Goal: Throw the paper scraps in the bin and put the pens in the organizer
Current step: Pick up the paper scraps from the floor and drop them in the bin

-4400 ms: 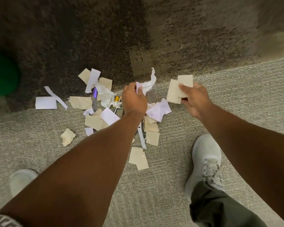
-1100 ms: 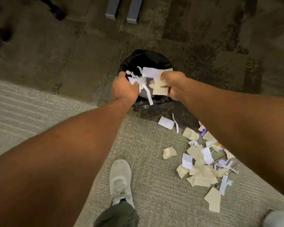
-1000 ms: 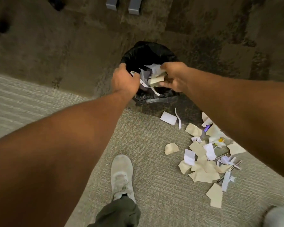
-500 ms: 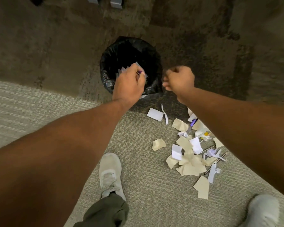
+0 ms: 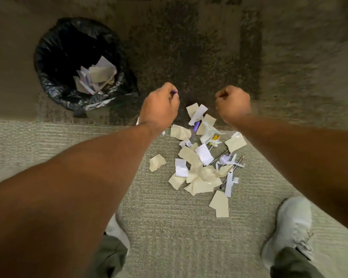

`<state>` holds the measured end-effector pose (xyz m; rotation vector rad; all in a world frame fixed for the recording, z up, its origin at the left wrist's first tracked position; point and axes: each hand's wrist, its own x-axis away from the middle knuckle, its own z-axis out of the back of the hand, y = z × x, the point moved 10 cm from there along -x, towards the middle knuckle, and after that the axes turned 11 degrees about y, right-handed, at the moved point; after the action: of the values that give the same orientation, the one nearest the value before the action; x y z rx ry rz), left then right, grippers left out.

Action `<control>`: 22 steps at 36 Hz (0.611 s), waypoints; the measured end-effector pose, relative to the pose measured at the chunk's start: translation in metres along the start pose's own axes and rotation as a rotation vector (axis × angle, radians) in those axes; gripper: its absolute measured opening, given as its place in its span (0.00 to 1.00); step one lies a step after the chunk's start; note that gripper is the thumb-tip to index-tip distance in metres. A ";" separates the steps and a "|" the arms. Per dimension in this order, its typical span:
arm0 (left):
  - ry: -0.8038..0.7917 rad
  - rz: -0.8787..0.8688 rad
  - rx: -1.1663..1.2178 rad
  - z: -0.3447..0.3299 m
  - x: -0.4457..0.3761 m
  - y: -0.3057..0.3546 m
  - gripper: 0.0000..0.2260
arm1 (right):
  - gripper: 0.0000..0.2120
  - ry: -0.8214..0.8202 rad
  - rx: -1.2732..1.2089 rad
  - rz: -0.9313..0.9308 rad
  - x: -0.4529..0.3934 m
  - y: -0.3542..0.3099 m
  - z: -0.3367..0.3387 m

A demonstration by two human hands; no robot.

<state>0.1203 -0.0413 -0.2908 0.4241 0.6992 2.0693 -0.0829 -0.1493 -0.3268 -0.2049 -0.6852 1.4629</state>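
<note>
A bin (image 5: 54,57) with a black liner stands on the dark carpet at upper left, with paper scraps (image 5: 96,77) lying inside it. A pile of beige and white paper scraps (image 5: 199,173) covers the light carpet in the middle. A purple pen (image 5: 196,126) and thin dark pens (image 5: 219,157) poke out from under it. My left hand (image 5: 159,105) hovers right of the bin, fingers curled round a small purple item (image 5: 175,94) that looks like a pen. My right hand (image 5: 233,103) is a curled fist with nothing visible in it. No organizer is in view.
My two light shoes (image 5: 117,231) (image 5: 289,227) stand on the light carpet below the pile. One beige scrap (image 5: 157,162) lies apart, left of the pile. The dark carpet stretches behind the hands.
The scraps both hands held over the bin have dropped into it. Both hands have pulled back to the right, above the pile. The view has swung right, leaving the bin at upper left.
</note>
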 end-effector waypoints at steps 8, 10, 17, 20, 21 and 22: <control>-0.194 -0.022 -0.164 -0.088 0.026 0.019 0.10 | 0.14 -0.030 0.137 0.021 -0.018 0.082 0.009; -0.244 -0.016 -0.178 -0.112 0.033 0.023 0.11 | 0.14 -0.069 0.228 0.070 -0.020 0.106 0.002; -0.340 -0.092 -0.278 -0.162 0.050 0.026 0.17 | 0.27 -0.299 0.591 0.393 0.008 0.142 -0.030; -0.388 -0.168 -0.326 -0.185 0.059 0.031 0.20 | 0.31 -0.350 0.686 0.495 0.017 0.158 -0.042; -0.410 -0.193 -0.348 -0.192 0.062 0.031 0.21 | 0.31 -0.352 0.713 0.531 0.019 0.161 -0.046; -0.430 -0.217 -0.375 -0.199 0.064 0.030 0.21 | 0.32 -0.351 0.733 0.558 0.020 0.163 -0.050</control>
<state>-0.0406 -0.0643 -0.4255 0.5275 0.0911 1.7697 -0.1940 -0.0958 -0.4460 0.4761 -0.3298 2.2212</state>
